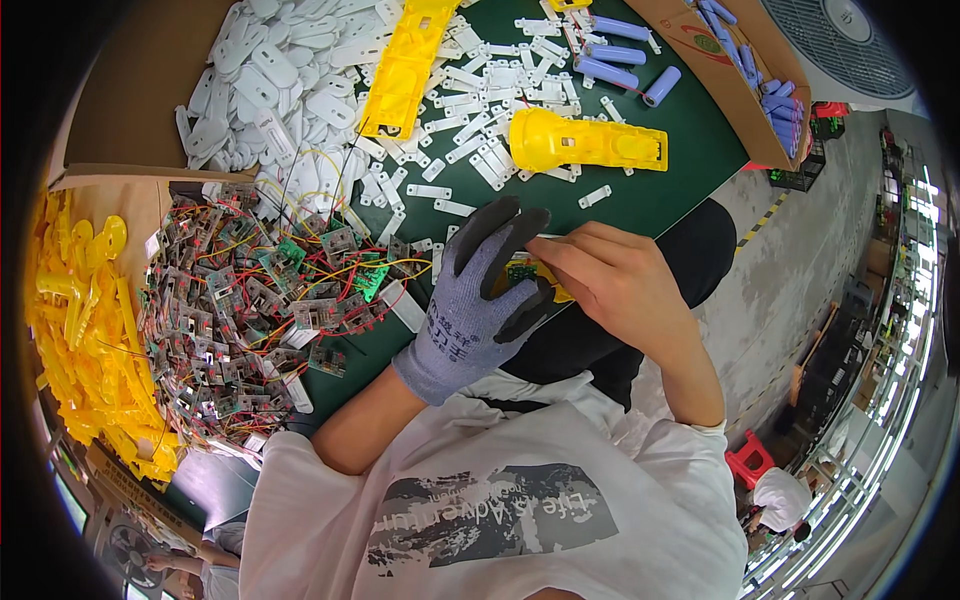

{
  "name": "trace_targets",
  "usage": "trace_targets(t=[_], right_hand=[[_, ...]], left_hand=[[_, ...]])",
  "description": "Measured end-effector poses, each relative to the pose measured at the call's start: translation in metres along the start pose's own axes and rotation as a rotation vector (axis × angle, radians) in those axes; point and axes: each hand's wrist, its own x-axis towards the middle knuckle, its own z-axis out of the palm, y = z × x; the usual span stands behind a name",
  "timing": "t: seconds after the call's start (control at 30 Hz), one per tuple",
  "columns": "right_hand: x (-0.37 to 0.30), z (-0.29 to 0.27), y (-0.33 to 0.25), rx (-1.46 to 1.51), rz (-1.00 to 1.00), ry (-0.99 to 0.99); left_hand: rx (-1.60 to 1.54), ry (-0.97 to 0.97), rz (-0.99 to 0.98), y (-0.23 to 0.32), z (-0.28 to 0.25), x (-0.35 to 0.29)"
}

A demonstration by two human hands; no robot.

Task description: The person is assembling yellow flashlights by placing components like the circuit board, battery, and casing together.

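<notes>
My left hand (465, 325), in a grey-blue knit glove with black fingertips, is closed around a small yellow plastic housing (560, 292) near the table's front edge. A green circuit board (522, 270) shows inside the housing, partly covered by the gloved fingers. My bare right hand (628, 288) is closed with thumb and fingertips pinched at the housing's upper right. Whatever lies between those fingertips is hidden. Just beyond my hands, a yellow flashlight-shaped shell (590, 140) rests on small white plastic strips (490, 165). A longer yellow shell (405, 75) lies farther back.
To the left is a heap of wired circuit boards (235, 320), beside yellow plastic parts (90, 330). White oval covers (270, 80) fill the far left. Purple battery cells (610, 72) lie at the back; a cardboard box (700, 60) holds more. A person (780, 500) is near a red stool (750, 460).
</notes>
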Motion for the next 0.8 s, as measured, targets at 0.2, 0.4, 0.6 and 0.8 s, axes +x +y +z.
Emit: trace_targets(t=[0.2, 0.4, 0.6, 0.8], right_hand=[[0.001, -0.004, 0.006, 0.051, -0.032, 0.038], [-0.002, -0.006, 0.006, 0.029, -0.012, 0.010], [0.002, -0.013, 0.008, 0.066, -0.030, -0.038], [0.006, -0.018, 0.016, 0.208, 0.056, -0.154]], left_hand=[[0.045, -0.006, 0.015, 0.001, 0.001, 0.001], [0.048, -0.025, -0.036, 0.004, 0.001, 0.001], [0.057, 0.000, 0.023, -0.001, 0.005, -0.003], [0.019, -0.020, 0.007, -0.001, 0.004, -0.003]])
